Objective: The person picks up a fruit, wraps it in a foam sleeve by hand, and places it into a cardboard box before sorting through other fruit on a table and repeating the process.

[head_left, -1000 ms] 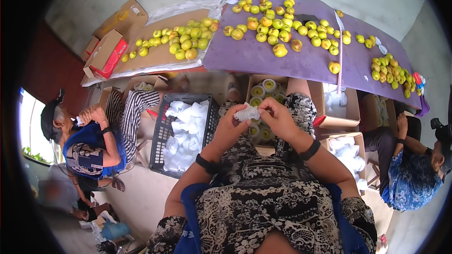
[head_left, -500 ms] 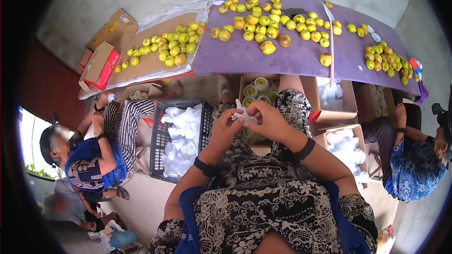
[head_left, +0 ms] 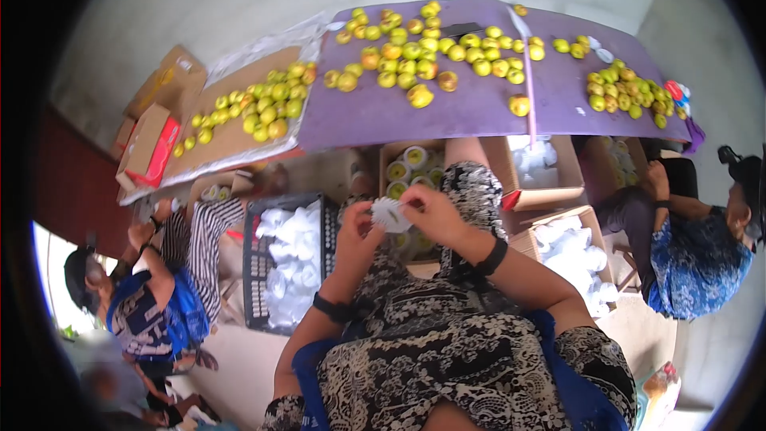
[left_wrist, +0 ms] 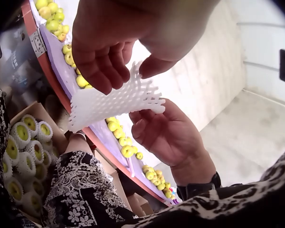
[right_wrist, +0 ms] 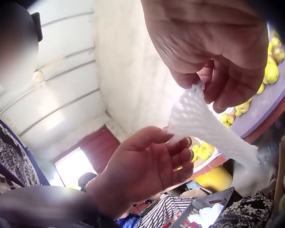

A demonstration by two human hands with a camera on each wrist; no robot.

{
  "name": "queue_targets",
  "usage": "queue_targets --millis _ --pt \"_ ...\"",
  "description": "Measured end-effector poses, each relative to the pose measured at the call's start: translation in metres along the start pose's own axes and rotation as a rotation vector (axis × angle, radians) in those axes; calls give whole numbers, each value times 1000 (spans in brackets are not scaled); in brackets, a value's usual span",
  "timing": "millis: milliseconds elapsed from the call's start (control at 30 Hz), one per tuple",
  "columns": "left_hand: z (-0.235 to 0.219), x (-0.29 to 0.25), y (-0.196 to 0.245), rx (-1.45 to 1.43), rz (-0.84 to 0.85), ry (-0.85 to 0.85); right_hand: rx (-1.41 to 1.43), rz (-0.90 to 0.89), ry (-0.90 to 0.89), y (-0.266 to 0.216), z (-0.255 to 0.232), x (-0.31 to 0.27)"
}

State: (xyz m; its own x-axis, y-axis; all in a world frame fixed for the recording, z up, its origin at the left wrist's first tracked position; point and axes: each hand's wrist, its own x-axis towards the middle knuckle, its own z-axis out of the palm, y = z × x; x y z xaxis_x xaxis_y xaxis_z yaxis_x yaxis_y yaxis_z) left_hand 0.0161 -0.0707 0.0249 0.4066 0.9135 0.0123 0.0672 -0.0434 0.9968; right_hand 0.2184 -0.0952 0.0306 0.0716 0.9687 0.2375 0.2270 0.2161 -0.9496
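Observation:
A white foam net sleeve (head_left: 388,215) is stretched between the two hands above the lap. The left hand (head_left: 356,238) pinches one edge of it, seen also as the upper hand (left_wrist: 133,38) in the left wrist view. The right hand (head_left: 435,217) pinches the opposite edge; the right wrist view shows this hand (right_wrist: 213,52) at the top, with the net (right_wrist: 204,123) hanging from thumb and fingertips. The net looks flattened and holds no fruit. Below the hands, a carton holds fruit in foam nets (left_wrist: 26,156).
A purple-covered table (head_left: 471,116) with loose yellow-green fruit stands ahead. A black crate (head_left: 257,291) of white nets is at the left, cartons (head_left: 550,194) of nets at the right. Seated people (head_left: 155,303) are on both sides.
The net, bunched between the fingers before, is now spread wider and flatter. Both hands have moved slightly down and left in the head view, whose camera has shifted.

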Motion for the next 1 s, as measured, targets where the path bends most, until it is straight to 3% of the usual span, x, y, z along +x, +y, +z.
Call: queue_targets --millis 267,400,500,633,700,800,867,933,1000 --pt "11 7 2 -18 -94 61 44 106 -155 1 -5 1" --pt "7 13 4 -27 -149 99 152 52 -214 11 -33 16" --pt "0 26 -10 -19 -164 109 -125 -7 -271 20 -85 45" --pt "-5 42 -31 -30 -224 117 -265 145 -80 80 -167 115" --pt "-4 48 -35 -40 -258 133 -478 263 -26 93 -214 157" --pt "-7 57 -54 -95 -289 114 -960 186 100 141 -274 219" --pt "-8 64 -64 -126 -309 117 -1105 205 103 147 -284 252" --pt "-11 71 -65 -77 -338 81 -1221 538 165 138 -285 276" --pt "-9 77 -61 -89 -363 110 -1253 578 202 154 -285 290"
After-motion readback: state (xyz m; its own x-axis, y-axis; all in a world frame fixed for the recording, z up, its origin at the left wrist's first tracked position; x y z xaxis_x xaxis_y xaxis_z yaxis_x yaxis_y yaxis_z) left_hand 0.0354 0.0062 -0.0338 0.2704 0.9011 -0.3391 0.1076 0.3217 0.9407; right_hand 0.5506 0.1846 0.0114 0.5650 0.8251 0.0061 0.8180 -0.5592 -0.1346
